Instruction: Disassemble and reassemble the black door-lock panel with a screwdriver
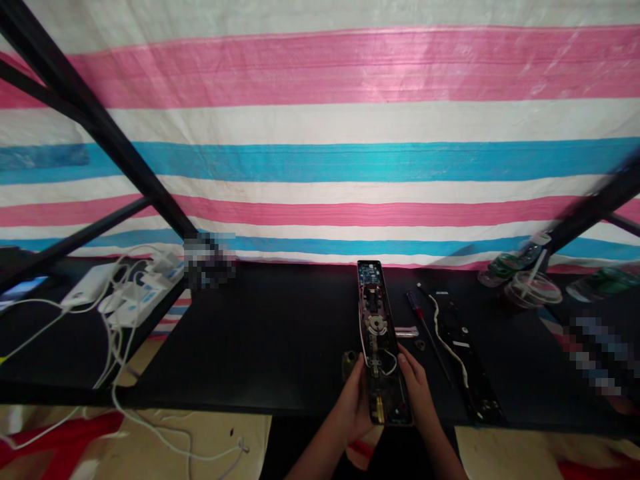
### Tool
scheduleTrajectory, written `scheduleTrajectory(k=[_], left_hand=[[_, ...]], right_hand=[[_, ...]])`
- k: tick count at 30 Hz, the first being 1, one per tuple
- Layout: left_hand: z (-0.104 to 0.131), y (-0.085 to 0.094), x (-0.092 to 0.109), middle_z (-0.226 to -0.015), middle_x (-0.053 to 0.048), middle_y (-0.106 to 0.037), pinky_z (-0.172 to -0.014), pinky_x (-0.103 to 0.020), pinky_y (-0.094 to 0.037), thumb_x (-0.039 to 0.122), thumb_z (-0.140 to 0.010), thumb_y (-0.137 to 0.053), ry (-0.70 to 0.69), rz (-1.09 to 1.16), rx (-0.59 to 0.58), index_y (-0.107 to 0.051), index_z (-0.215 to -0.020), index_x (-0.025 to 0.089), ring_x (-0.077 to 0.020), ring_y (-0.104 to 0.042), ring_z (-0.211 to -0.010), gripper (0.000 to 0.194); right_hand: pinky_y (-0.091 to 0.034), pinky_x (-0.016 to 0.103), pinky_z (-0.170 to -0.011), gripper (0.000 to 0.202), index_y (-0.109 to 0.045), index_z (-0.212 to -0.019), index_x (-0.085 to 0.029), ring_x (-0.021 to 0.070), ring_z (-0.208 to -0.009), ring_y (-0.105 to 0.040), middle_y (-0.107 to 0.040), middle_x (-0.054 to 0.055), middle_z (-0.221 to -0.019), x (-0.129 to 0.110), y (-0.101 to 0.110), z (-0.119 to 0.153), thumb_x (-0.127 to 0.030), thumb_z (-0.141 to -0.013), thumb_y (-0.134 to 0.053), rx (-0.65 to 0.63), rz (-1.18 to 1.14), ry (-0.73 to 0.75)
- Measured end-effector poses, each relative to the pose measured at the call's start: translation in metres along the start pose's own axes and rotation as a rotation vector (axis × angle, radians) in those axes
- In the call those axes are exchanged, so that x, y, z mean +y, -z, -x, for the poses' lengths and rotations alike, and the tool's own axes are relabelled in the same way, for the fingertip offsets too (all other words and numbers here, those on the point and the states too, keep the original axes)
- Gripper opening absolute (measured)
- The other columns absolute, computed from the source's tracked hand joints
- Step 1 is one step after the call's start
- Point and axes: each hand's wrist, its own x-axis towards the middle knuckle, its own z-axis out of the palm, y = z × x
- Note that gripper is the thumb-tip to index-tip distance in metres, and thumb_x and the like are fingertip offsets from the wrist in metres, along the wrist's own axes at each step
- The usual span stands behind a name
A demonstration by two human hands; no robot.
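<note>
A long, narrow black device (374, 293) has its inside exposed, with a circuit board at the far end, a round metal part in the middle and thin white wires. My left hand (354, 400) grips its left edge near the close end. On the opposite edge, my right hand (417, 387) holds it too, fingers against the side. Right of the device, a screwdriver (417, 305) with a blue and red handle lies on the black table (260, 333). Beside that rests a long black panel (470, 360) with a white cable (453, 353) along it.
A dark object (347, 363) sits by my left hand. Small parts (407, 331) lie right of the device. A lidded cup (533, 290) and bottles (503, 267) stand at the back right. Power strips (137, 300) and white cables are at the left. Striped sheeting (350, 160) hangs behind.
</note>
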Motion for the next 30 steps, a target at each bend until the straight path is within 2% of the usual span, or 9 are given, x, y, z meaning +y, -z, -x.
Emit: scheduleTrajectory(k=[8,21,30], left_hand=[[-0.0007,0.0004,0.0005,-0.099,-0.013,-0.079,-0.105,-0.042,-0.044,0.052,-0.098,-0.049,-0.016,-0.012,-0.005,-0.074,-0.107,0.01,-0.0298,-0.072,-0.106,0.05],[0.0005,-0.0014,0.0009,-0.097,-0.013,-0.08,-0.105,-0.044,-0.043,0.054,-0.099,-0.047,0.011,-0.018,0.037,-0.074,-0.109,0.01,-0.0311,-0.071,-0.107,0.053],[0.0022,-0.0041,0.0011,-0.101,-0.013,-0.079,-0.104,-0.043,-0.044,0.053,-0.098,-0.048,0.007,-0.005,0.014,-0.074,-0.11,0.011,-0.0308,-0.071,-0.106,0.051]], right_hand=[[-0.045,0.051,-0.11,0.064,-0.077,-0.113,-0.02,0.0355,-0.124,-0.062,-0.072,0.012,-0.126,-0.0007,-0.0007,0.0001,-0.068,-0.071,-0.075,0.02,0.011,0.013],[-0.049,0.049,-0.106,0.066,-0.078,-0.111,-0.021,0.0351,-0.121,-0.064,-0.074,0.012,-0.123,-0.0073,-0.0031,0.0016,-0.071,-0.068,-0.075,-0.001,0.004,0.008],[-0.047,0.05,-0.108,0.066,-0.077,-0.113,-0.02,0.0354,-0.123,-0.063,-0.073,0.012,-0.125,-0.0049,-0.0018,0.0009,-0.07,-0.069,-0.075,-0.001,-0.003,-0.003]])
